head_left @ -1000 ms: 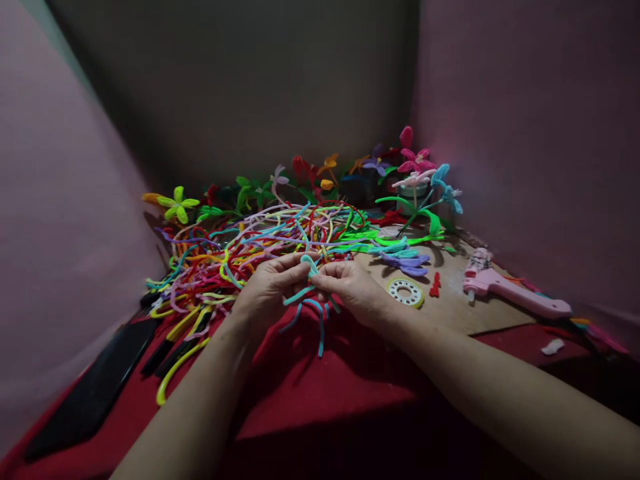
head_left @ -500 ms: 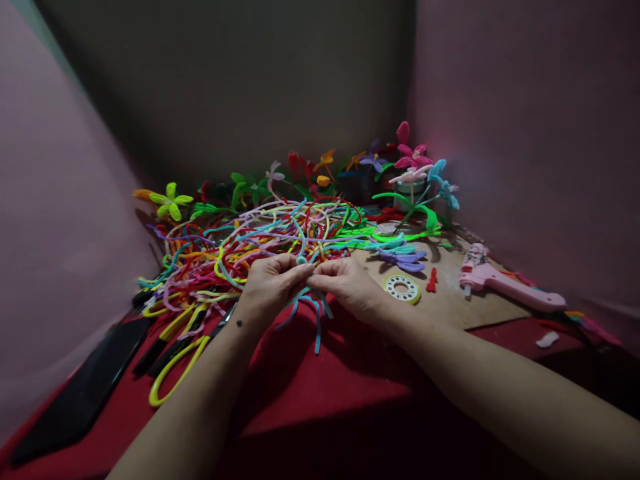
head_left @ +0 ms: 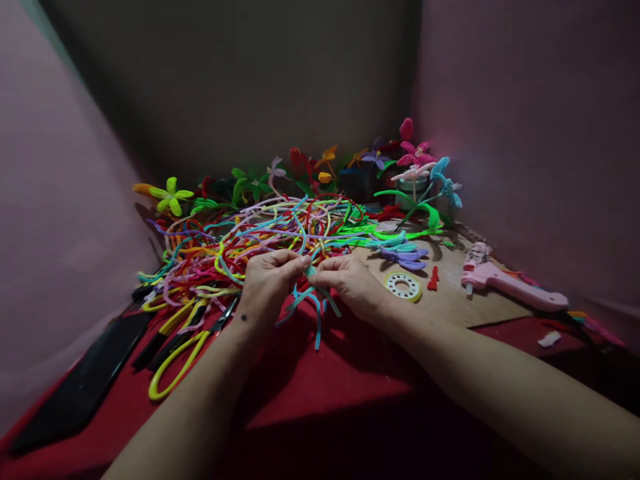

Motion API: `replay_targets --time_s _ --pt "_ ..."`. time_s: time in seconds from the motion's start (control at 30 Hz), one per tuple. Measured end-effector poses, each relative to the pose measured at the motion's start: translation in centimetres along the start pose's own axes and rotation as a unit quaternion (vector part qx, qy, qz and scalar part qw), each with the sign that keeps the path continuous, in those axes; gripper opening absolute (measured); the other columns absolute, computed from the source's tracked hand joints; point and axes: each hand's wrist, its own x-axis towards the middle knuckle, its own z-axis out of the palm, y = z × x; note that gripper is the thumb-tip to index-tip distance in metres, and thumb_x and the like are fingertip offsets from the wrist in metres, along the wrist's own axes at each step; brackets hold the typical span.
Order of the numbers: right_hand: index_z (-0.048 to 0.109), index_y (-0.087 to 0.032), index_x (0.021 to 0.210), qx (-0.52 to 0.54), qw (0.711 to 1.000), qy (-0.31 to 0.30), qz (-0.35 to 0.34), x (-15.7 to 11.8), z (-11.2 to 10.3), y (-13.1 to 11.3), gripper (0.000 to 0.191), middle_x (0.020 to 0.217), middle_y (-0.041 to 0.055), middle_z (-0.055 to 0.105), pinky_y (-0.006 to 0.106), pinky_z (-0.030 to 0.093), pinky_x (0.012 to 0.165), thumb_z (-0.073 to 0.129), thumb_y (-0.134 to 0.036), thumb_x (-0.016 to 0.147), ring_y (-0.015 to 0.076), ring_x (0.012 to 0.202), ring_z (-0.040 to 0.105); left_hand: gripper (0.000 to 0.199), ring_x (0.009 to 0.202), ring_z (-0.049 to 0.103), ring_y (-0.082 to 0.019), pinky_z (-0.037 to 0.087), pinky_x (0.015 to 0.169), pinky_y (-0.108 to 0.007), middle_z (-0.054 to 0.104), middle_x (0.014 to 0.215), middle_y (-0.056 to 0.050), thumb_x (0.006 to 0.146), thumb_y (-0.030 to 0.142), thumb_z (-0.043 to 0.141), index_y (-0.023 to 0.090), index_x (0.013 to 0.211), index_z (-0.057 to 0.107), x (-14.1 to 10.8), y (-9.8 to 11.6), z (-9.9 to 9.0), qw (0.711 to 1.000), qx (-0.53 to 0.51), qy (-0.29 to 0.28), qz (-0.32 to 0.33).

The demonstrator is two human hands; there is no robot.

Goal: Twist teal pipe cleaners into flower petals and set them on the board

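Observation:
Light-blue pipe cleaners [head_left: 318,320] form a small bunch between my hands, their loose ends hanging down over the red cloth. My left hand [head_left: 273,280] pinches the bunch from the left with thumb and forefinger. From the right, my right hand [head_left: 345,280] pinches it as well, fingers curled. The fingertips hide part of where the stems meet. Directly behind my hands lies a big tangled heap of pipe cleaners [head_left: 270,230] in many colours.
Yellow-handled scissors [head_left: 180,363] and a black flat object [head_left: 83,383] lie at left. On the board [head_left: 450,310] at right are a tape roll [head_left: 403,287], a purple pipe-cleaner piece [head_left: 403,257] and a pink glue gun [head_left: 510,280]. Pipe-cleaner flowers [head_left: 417,153] stand behind.
My fingertips have moved slightly apart, showing more of the light-blue bunch between them. Its hanging ends have shifted a little. The rest of the table looks the same.

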Motion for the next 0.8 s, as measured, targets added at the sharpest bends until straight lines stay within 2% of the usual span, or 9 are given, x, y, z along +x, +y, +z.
replay_targets --time_s 0.1,0.2,0.27,0.37,0.57,0.63,0.73,0.8 --pt "0.049 -0.014 0.048 0.0 1.0 -0.005 -0.01 0.1 -0.1 0.0 0.016 0.045 -0.0056 0.044 0.021 0.026 0.045 0.055 -0.018 0.062 0.0048 0.042 0.033 0.02 0.035 0.031 -0.004 0.021 0.035 -0.017 0.04 0.041 0.006 0.07 0.031 0.063 0.014 0.062 0.056 0.5 -0.3 -0.6 0.989 -0.11 -0.082 -0.061" --pt "0.049 -0.014 0.047 -0.01 1.0 -0.004 -0.009 0.2 -0.2 -0.1 0.017 0.045 -0.0058 0.043 0.021 0.026 0.046 0.057 -0.019 0.062 0.0049 0.043 0.033 0.017 0.037 0.037 -0.004 0.026 0.036 -0.016 0.045 0.046 0.006 0.069 0.029 0.065 0.015 0.072 0.057 0.8 -0.5 -1.1 0.984 -0.131 -0.111 -0.052" --pt "0.049 -0.014 0.047 -0.009 1.0 -0.01 -0.006 0.2 -0.2 -0.2 0.018 0.045 -0.0058 0.043 0.021 0.027 0.046 0.058 -0.02 0.062 0.0051 0.044 0.034 0.017 0.037 0.038 -0.004 0.026 0.036 -0.016 0.046 0.046 0.006 0.069 0.029 0.065 0.015 0.071 0.056 0.8 -0.5 -1.2 0.983 -0.127 -0.126 -0.044" --pt "0.051 -0.014 0.048 -0.003 1.0 -0.022 -0.004 0.0 -0.1 -0.4 0.017 0.045 -0.0053 0.045 0.021 0.029 0.047 0.059 -0.02 0.062 0.0054 0.044 0.036 0.018 0.035 0.036 -0.004 0.025 0.035 -0.016 0.046 0.044 0.005 0.07 0.03 0.064 0.015 0.068 0.054 0.7 -0.4 -1.2 0.985 -0.11 -0.124 -0.041" --pt "0.051 -0.015 0.049 -0.001 1.0 -0.014 0.018 -0.2 0.0 -0.5 0.019 0.045 -0.0046 0.047 0.022 0.028 0.045 0.059 -0.022 0.065 0.0053 0.042 0.037 0.019 0.034 0.034 -0.004 0.023 0.034 -0.017 0.046 0.042 0.006 0.069 0.03 0.063 0.015 0.065 0.053 0.4 0.0 -0.8 0.998 -0.037 -0.049 -0.008" --pt "0.052 -0.015 0.049 -0.001 1.0 -0.01 0.014 -0.1 0.0 -0.4 0.021 0.046 -0.0045 0.048 0.022 0.029 0.044 0.061 -0.024 0.065 0.0052 0.041 0.037 0.019 0.036 0.036 -0.004 0.025 0.036 -0.017 0.049 0.046 0.005 0.068 0.032 0.064 0.014 0.067 0.056 0.5 -0.1 -0.9 0.996 -0.058 -0.071 -0.022" --pt "0.055 -0.013 0.051 0.015 1.0 -0.018 0.002 0.0 -0.2 -0.2 0.023 0.047 -0.0034 0.051 0.022 0.031 0.047 0.064 -0.029 0.065 0.0056 0.043 0.039 0.021 0.041 0.042 -0.005 0.03 0.04 -0.017 0.052 0.052 0.003 0.064 0.032 0.068 0.014 0.065 0.057 0.6 -0.4 -1.1 0.984 -0.11 -0.121 -0.076" --pt "0.058 -0.012 0.054 0.041 0.999 -0.033 0.005 0.1 -0.2 -0.2 0.022 0.051 -0.0013 0.055 0.023 0.035 0.051 0.065 -0.031 0.064 0.007 0.047 0.045 0.022 0.043 0.043 -0.005 0.031 0.041 -0.017 0.051 0.051 0.004 0.062 0.031 0.07 0.013 0.062 0.056 0.7 -0.5 -1.2 0.981 -0.122 -0.12 -0.093"
